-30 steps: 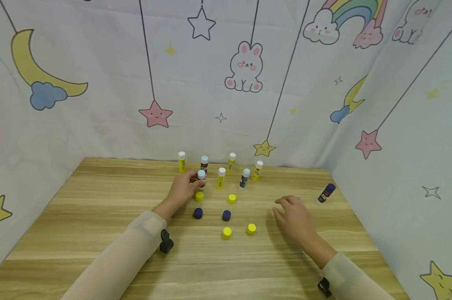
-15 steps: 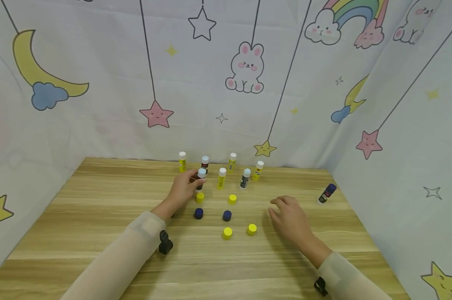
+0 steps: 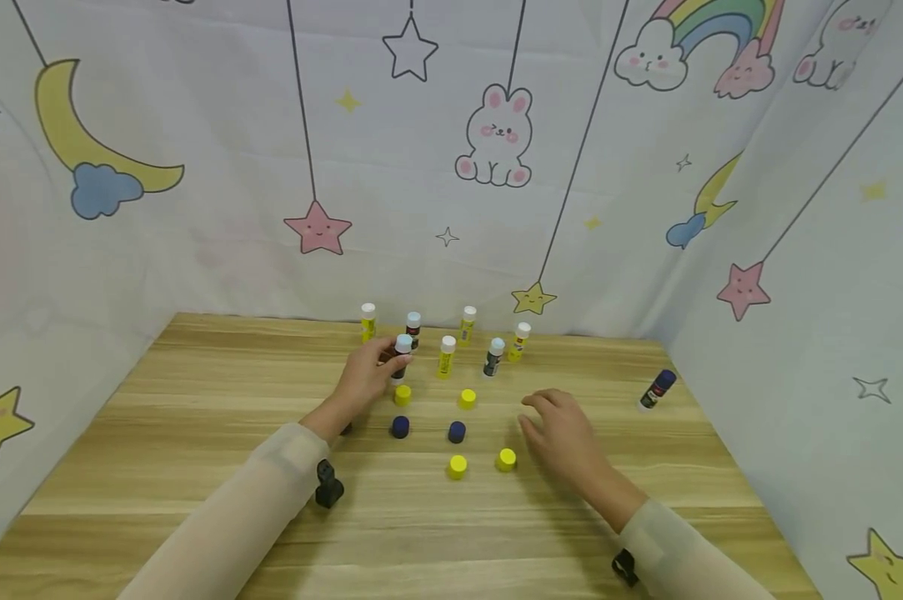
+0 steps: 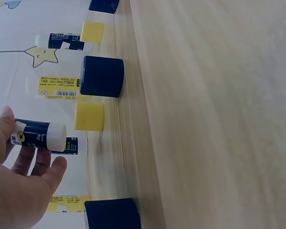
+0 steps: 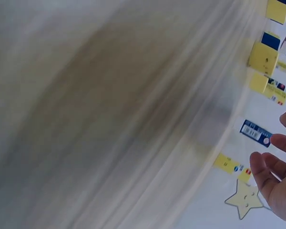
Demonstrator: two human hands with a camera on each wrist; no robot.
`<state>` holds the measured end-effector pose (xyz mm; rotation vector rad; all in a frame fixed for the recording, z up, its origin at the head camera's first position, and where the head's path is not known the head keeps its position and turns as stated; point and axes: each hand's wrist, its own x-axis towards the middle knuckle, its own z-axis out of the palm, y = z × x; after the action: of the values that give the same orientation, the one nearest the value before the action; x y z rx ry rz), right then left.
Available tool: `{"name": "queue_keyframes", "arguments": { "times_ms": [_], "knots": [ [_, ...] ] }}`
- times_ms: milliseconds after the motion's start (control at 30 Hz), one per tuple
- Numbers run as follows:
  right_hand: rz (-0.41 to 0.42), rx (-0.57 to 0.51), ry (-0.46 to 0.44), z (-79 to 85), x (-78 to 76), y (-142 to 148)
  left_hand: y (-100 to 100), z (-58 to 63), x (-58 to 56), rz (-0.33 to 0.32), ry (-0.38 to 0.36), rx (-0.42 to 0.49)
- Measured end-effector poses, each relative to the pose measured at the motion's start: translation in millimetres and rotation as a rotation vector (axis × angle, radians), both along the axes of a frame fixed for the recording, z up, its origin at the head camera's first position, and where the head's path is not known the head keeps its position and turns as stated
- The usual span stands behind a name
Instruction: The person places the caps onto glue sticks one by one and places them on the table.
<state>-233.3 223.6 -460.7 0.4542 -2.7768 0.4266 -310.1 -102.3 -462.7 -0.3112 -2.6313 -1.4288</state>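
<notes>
My left hand [image 3: 363, 375] grips a navy glue stick [image 3: 401, 367] between thumb and fingers, upright with its pale end at the top. In the left wrist view the glue stick's white lower end [image 4: 56, 137] shows off the table surface. A yellow cap [image 3: 402, 395] and a navy cap [image 3: 400, 427] stand close to that hand. Over the table on the right, my right hand [image 3: 559, 429] holds nothing, its fingers loosely bent. Nearest to it are a yellow cap [image 3: 506, 459] and another yellow cap [image 3: 468, 399].
Yellow glue sticks [image 3: 446, 358] and navy glue sticks [image 3: 494, 358] stand uncapped along the back. A navy-capped glue stick [image 3: 657, 390] is at the right. One more navy cap [image 3: 457, 432] and yellow cap [image 3: 458, 467] sit mid-table. A printed curtain [image 3: 233, 267] hangs behind.
My left hand has raised the navy glue stick slightly. My right hand has moved left, toward the caps. The view has shifted a little.
</notes>
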Motion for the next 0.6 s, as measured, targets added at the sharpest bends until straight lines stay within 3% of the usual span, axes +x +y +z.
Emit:
{"name": "queue_keyframes", "arguments": {
  "times_ms": [333,600],
  "knots": [
    [0.032,-0.029,-0.104,2.4,-2.3,-27.6,-2.2,-2.4,0.6,-0.036,0.036,-0.014],
    [0.075,-0.056,-0.101,0.7,-4.8,-42.6,-3.6,-3.7,-0.6,-0.048,0.043,-0.010]
  ]
}}
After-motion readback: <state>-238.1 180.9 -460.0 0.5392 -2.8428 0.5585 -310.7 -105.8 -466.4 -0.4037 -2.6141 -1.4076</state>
